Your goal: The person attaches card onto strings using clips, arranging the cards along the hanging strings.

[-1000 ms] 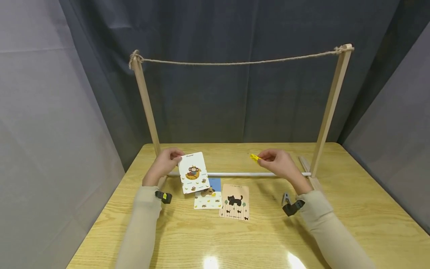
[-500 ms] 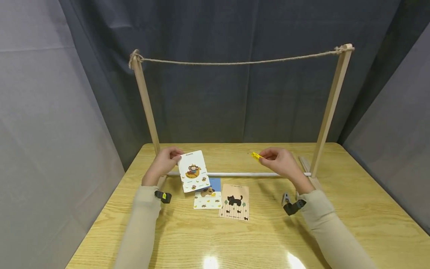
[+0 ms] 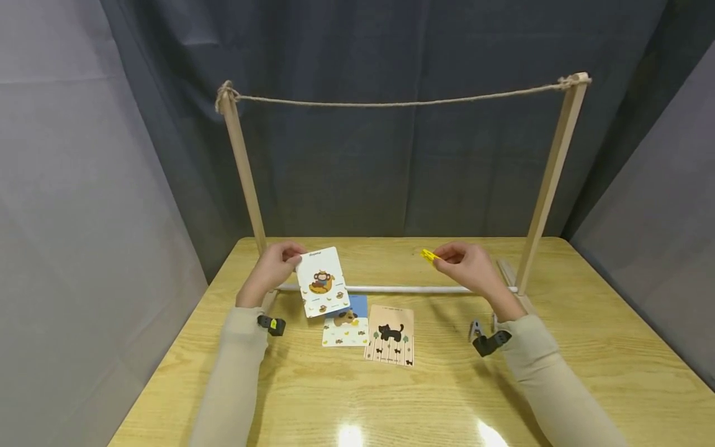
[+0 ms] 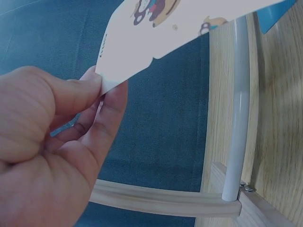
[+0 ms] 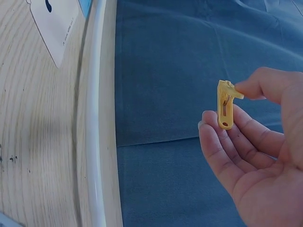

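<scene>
My left hand (image 3: 272,271) pinches a white card (image 3: 329,264) with a monkey print by its upper left corner, thumb in front in the left wrist view. The card is tilted and overlaps a blue-and-white dog card (image 3: 346,335) on the table. Beside that lies a pinkish card (image 3: 390,335) with a black cat. On the other side, my right hand (image 3: 469,270) holds a yellow clothespin (image 5: 225,106) between thumb and fingers. The right wrist view shows its metal spring and a small hole at its lower end.
A rope (image 3: 391,104) spans two wooden posts, the left post (image 3: 242,167) and the right post (image 3: 553,180). A white rod (image 3: 402,289) joins them low down, behind the cards. Grey clip (image 3: 475,330) lies near my right wrist. Dark curtain (image 3: 346,174) hangs behind.
The monkey card has risen slightly in my left hand. My right hand has shifted a little up and to the right with the clothespin.
</scene>
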Demonstrator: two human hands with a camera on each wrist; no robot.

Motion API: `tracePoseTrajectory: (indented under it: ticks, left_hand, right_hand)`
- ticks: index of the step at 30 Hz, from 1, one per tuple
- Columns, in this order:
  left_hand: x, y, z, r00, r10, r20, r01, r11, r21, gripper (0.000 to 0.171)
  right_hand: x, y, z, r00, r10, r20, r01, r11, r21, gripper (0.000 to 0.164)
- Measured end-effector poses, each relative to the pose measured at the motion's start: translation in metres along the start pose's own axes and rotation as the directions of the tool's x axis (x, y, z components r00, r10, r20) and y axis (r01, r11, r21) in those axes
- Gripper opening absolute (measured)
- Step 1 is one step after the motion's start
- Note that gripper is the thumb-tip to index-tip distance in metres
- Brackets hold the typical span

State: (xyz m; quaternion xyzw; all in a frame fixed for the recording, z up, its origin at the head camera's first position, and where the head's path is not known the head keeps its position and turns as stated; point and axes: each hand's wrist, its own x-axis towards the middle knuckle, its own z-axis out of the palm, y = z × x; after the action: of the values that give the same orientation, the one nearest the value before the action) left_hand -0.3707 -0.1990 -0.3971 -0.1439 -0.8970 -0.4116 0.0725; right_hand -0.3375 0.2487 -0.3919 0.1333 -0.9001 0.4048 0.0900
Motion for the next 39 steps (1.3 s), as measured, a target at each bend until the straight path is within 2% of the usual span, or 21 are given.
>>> tracePoseTrajectory:
  ticks: [8,34,39]
  left_hand:
    - [0.0039,0.0034,0.0014,1.000,-0.007,-0.002,0.007,1.000,-0.002,0.017]
    - [0.0008,0.0080,-0.0033,0.999,-0.025,-0.042,0.025,1.000,-0.007,0.018]
    - [-0.0003,0.0098,-0.0044,0.999,-0.014,-0.047,0.013,1.000,-0.018,0.018]
  right_hand:
    - [-0.0018,0.0002,-0.0053,1.000,0.007,-0.009,-0.007,1.000,0.012,0.028]
    - [-0.0015,-0.0043,-0.0104,0.999,0.001,-0.033,-0.001,1.000,0.005,0.030]
    - [-0.0015,-0.0039,-0.0097,0.999,-0.001,-0.033,0.001,1.000,0.015,0.030]
